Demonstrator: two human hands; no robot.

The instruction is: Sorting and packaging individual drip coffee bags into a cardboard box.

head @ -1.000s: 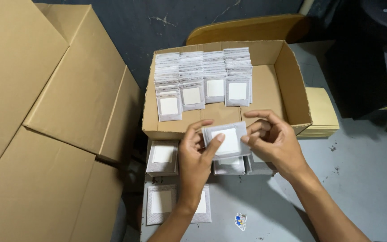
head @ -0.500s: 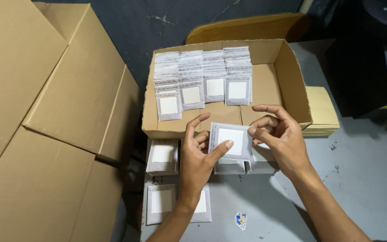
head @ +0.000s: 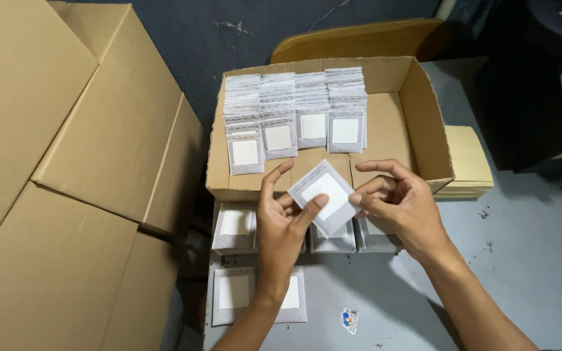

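Item: small flat packet point(head: 325, 195), grey border w/ white square centre, tilted diamond-wise, held above front edge of open carton point(head: 424, 123). Left hand point(head: 281, 227): fingers part-curled, thumb and fingertips pinching packet's left side. Right hand point(head: 404, 205): fingers loosely spread, forefinger and thumb on its right corner. Step, as judged: packet being squared up or checked betw. both hands. Next move would call for an even grip and level turn. Carton held four rows of like packets point(head: 294, 107); more stacks point(head: 235, 224) on grey bench point(head: 528, 260), partly hidden under hands. Packet contents not discernible.
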